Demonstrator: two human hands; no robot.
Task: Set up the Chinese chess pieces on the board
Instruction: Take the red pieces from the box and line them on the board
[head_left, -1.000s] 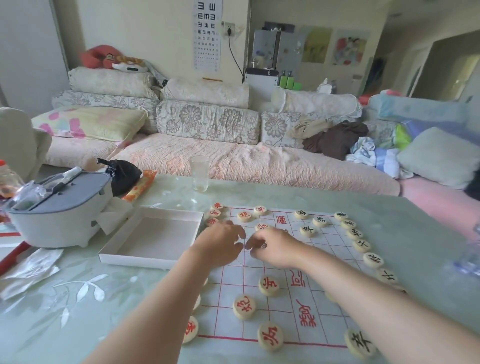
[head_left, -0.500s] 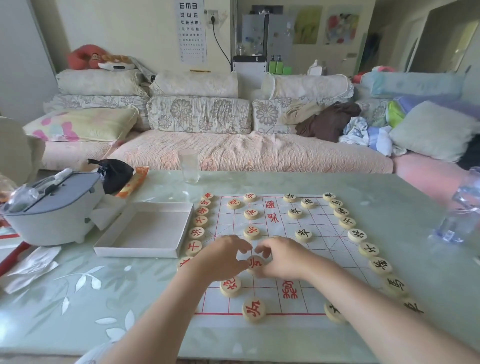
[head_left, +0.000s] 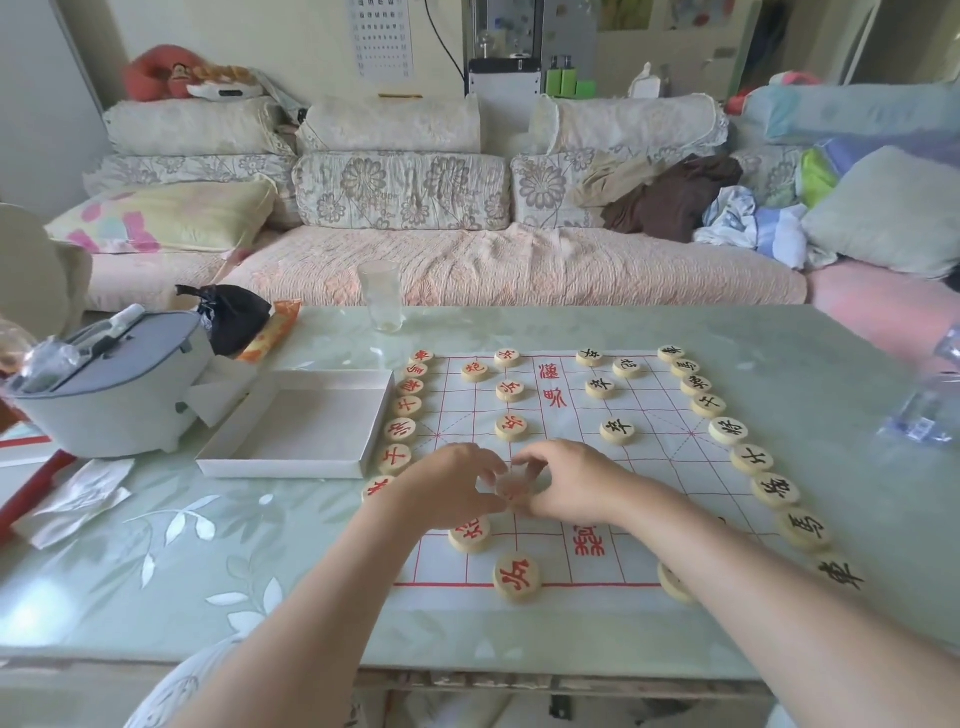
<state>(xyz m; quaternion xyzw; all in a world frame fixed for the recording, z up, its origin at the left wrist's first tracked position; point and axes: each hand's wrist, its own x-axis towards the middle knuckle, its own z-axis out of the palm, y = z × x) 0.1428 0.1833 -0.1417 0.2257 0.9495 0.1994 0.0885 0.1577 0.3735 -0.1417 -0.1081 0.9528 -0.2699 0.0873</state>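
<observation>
Meeting over the board (head_left: 649, 457), the left hand (head_left: 447, 488) and right hand (head_left: 569, 486) curl their fingertips round one piece (head_left: 511, 488) lying between them on the grid; whether either hand truly grips it cannot be told, as the piece is blurred. Red pieces line the left edge, among them one (head_left: 400, 430) by the white tray (head_left: 291, 467), and black ones line the right, such as one (head_left: 728, 430) there. A red piece (head_left: 517, 578) sits at the near edge, on the glass table (head_left: 208, 571)
</observation>
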